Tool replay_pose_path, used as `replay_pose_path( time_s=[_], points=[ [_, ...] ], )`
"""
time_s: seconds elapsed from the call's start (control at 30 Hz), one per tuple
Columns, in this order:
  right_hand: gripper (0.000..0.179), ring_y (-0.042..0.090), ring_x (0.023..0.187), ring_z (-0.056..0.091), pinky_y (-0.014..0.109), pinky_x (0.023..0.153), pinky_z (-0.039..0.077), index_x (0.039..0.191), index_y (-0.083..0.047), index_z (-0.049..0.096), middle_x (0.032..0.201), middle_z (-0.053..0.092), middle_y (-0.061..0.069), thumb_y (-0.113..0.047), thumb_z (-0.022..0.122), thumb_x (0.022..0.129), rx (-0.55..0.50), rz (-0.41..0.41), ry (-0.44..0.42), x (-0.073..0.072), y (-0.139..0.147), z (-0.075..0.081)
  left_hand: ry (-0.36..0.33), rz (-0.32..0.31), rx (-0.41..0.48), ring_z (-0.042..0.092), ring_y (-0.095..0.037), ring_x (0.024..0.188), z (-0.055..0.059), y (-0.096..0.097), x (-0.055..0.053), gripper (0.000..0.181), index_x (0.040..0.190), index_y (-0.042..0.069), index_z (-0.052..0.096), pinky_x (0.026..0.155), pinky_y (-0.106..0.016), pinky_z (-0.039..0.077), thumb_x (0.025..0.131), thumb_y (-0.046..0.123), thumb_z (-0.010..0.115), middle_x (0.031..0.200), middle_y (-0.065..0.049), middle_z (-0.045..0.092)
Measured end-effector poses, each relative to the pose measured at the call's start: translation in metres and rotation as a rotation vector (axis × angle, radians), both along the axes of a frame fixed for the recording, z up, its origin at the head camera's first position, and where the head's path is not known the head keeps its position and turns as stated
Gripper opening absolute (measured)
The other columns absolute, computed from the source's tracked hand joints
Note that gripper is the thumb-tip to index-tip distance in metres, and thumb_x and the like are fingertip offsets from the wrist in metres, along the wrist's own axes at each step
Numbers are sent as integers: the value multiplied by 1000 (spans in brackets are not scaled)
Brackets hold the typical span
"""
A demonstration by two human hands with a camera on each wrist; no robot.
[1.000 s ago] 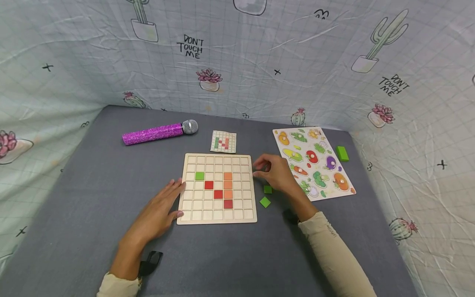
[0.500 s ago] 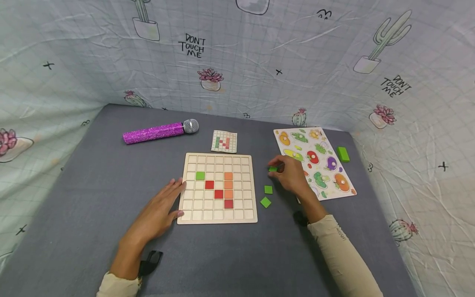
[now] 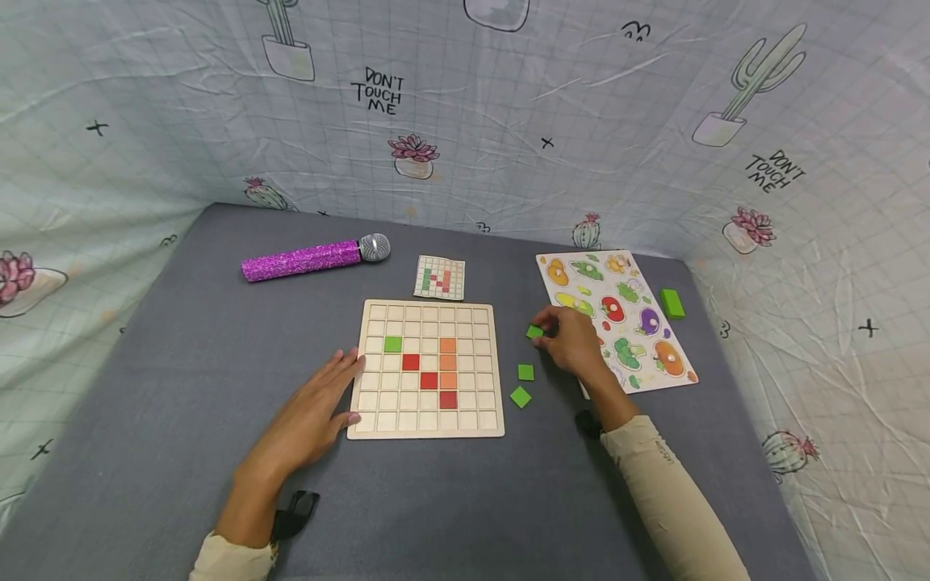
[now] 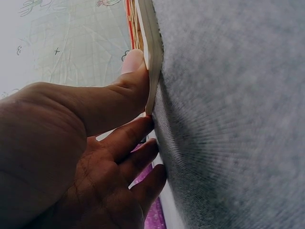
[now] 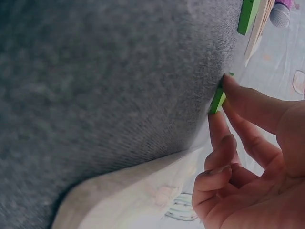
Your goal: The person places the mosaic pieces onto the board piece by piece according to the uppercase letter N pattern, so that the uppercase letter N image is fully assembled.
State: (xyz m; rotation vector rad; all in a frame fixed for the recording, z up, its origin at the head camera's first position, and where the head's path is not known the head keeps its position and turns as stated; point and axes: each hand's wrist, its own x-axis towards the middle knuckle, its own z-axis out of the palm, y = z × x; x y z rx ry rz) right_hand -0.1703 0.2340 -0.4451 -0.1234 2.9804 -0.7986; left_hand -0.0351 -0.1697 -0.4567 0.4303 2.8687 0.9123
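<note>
Bd (image 3: 407,401) holds 1 grn tile (image 3: 392,344), 3 reds (image 3: 429,381), 3 oranges (image 3: 447,363); L hand (image 3: 301,424), fingers extended, touches edge, R hand (image 3: 572,340) pinches another grn tile (image 3: 534,332).

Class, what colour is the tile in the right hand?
The tile is green, seen best in the right wrist view.

A wrinkled pale curtain (image 3: 479,97) — printed with potted cacti (image 3: 752,85) — hangs behind. The grey tabletop (image 3: 450,508) looks cloth-covered.

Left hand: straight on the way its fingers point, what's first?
The wooden grid board. The left hand seems to touch its left edge, so there's no visible gap. Height is unclear; the hand could slide on top.
</note>
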Motion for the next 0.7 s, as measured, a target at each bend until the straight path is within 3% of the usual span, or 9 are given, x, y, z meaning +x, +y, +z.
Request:
replay_pose_path(
  time_s=[0.33, 0.7],
  points=[
    [30, 24, 83, 64, 38, 73, 48, 105, -13, 77, 91, 70, 7, -14, 94, 81, 15, 65, 6, 1, -5, 1, 12, -9, 3, 28, -46, 161, 0, 0, 1, 84, 162, 0, 40, 126, -68, 29, 90, 4, 83, 172, -20, 34],
    [19, 18, 71, 61, 32, 68, 44, 96, -10, 75, 78, 68, 4, -10, 91, 84, -88, 94, 85, 8, -12, 5, 15, -2, -9, 27, -47, 161, -1, 0, 1, 86, 162, -1, 39, 126, -69, 29, 88, 3, 84, 172, -21, 34]
  ],
)
